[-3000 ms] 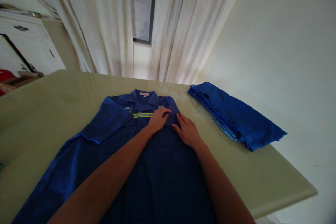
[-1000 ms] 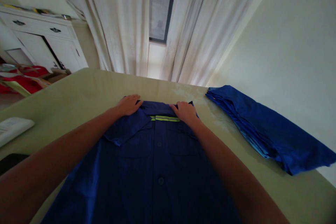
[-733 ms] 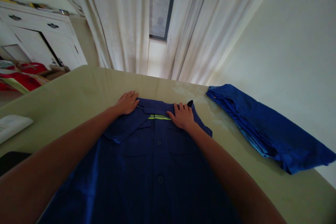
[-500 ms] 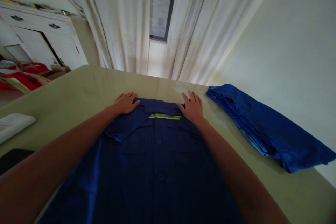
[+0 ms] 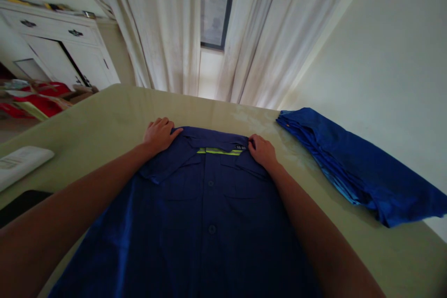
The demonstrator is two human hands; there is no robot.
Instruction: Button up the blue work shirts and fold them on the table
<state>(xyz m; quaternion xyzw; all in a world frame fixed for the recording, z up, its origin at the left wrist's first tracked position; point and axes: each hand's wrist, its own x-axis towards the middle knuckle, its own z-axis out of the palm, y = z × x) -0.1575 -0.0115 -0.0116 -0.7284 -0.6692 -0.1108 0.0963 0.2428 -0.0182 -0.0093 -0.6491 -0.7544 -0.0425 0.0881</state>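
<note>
A dark blue work shirt (image 5: 185, 242) lies buttoned side up before me, its far end folded over toward me. A yellow-green strip shows under the folded edge, with some small lettering at its right end. My left hand (image 5: 159, 136) grips the far left corner of the fold, thumb on the cloth and fingers curled over the edge. At the far right corner, my right hand (image 5: 262, 151) is closed on the cloth, its fingertips partly hidden. Two chest pockets and two buttons are visible below the strip.
A stack of folded blue garments (image 5: 352, 163) lies on the right of the pale green table (image 5: 115, 111), by the wall. At the left are a white device (image 5: 24, 163) and a black flat object (image 5: 24, 205). Curtains (image 5: 164, 32) and a white cabinet (image 5: 70, 51) stand beyond.
Both hands have gone from lying spread on the fold's corners to gripping them. The right fingers have curled in, and lettering beside the strip has come into view.
</note>
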